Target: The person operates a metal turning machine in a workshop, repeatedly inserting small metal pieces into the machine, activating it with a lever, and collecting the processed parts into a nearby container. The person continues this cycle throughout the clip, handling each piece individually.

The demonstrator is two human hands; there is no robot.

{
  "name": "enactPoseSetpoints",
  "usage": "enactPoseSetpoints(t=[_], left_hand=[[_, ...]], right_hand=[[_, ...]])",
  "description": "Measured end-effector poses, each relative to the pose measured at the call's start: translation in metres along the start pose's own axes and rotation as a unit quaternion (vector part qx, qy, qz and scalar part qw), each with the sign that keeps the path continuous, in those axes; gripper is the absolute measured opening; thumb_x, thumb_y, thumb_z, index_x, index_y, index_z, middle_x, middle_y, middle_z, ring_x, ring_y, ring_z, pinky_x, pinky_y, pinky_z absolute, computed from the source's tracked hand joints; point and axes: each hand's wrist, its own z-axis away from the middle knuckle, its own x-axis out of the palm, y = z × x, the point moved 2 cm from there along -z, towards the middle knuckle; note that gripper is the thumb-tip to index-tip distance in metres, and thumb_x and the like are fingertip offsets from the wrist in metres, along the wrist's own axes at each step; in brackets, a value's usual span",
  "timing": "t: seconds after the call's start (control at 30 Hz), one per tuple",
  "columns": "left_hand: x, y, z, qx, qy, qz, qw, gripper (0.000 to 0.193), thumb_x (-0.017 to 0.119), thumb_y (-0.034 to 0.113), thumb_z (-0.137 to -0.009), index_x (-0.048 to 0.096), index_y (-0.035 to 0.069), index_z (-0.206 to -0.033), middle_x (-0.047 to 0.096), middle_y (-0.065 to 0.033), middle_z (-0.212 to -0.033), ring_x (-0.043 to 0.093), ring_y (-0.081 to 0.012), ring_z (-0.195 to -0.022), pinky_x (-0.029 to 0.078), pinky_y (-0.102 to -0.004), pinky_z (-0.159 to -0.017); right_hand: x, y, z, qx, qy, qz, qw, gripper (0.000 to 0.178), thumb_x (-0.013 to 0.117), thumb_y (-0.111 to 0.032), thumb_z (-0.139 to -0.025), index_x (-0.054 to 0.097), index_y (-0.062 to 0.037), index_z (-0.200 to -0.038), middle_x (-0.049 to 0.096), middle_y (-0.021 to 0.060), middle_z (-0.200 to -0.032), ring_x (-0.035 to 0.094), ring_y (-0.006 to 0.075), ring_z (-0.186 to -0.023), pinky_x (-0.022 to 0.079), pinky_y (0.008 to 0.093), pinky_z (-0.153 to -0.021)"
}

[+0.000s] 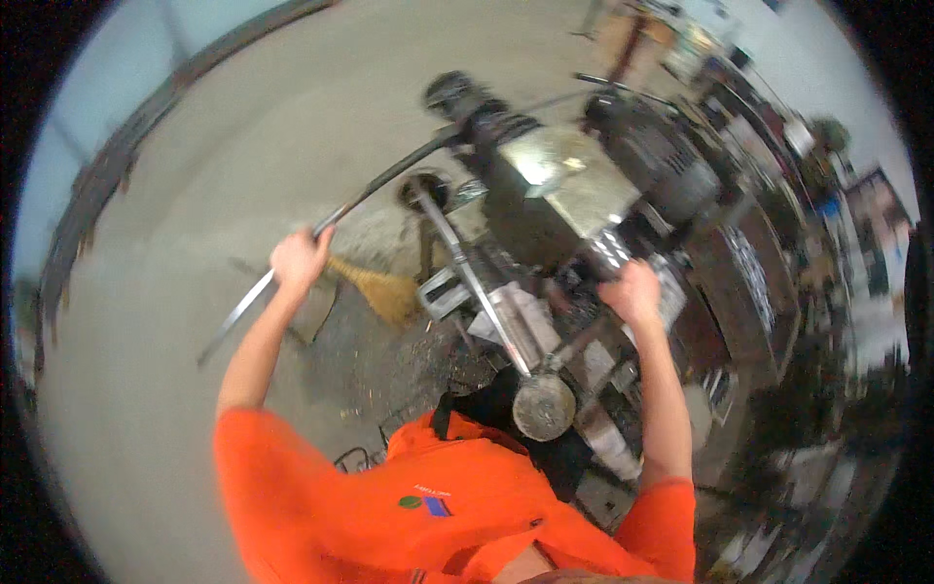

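Observation:
My left hand (pixel 302 258) is wrapped round a long metal bar (pixel 375 185). Its bright lower end sticks out past my fist to the left, and its dark upper end reaches a cylindrical dark fitting (pixel 486 122) on a machine. The machine has a flat, shiny metal top (pixel 569 180). At its near right side my right hand (pixel 634 290) is closed beside a shiny ribbed metal part (pixel 609 251); motion blur hides what the fingers grip. Between my arms a silver rod (pixel 467 268) slopes down to a round worn metal disc (pixel 543 407) close to my body.
A straw broom (pixel 384 292) lies left of the machine. Behind the machine's top sits a dark finned motor (pixel 662 161). An open metal cabinet (pixel 749 282) and cluttered shelving stand to the right. Scraps litter the floor (pixel 360 380) near my feet.

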Motion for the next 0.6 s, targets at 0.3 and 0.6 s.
enactPoseSetpoints(t=[0.3, 0.6], left_hand=[[-0.031, 0.037, 0.05, -0.045, -0.104, 0.037, 0.993, 0.052, 0.05, 0.055, -0.079, 0.062, 0.005, -0.085, 0.064, -0.0157, -0.076, 0.064, -0.0319, -0.068, 0.051, -0.0418, -0.061], [-0.032, 0.053, 0.09, -0.032, -0.075, 0.076, 0.994, 0.042, 0.059, 0.042, -0.074, 0.057, 0.001, -0.084, 0.064, -0.0172, -0.075, 0.064, -0.0319, -0.072, 0.051, -0.0428, -0.065]], right_hand=[[0.013, 0.01, -0.002, -0.05, 0.072, -0.024, 0.996, 0.024, 0.058, -0.018, -0.056, 0.066, -0.0035, -0.073, 0.06, 0.0215, -0.074, 0.057, 0.039, -0.071, 0.046, 0.0465, -0.068], [0.023, 0.019, -0.006, -0.1, 0.07, -0.038, 0.992, 0.022, 0.058, -0.017, -0.057, 0.065, -0.0008, -0.07, 0.06, 0.0218, -0.069, 0.057, 0.0401, -0.066, 0.047, 0.0464, -0.064]])
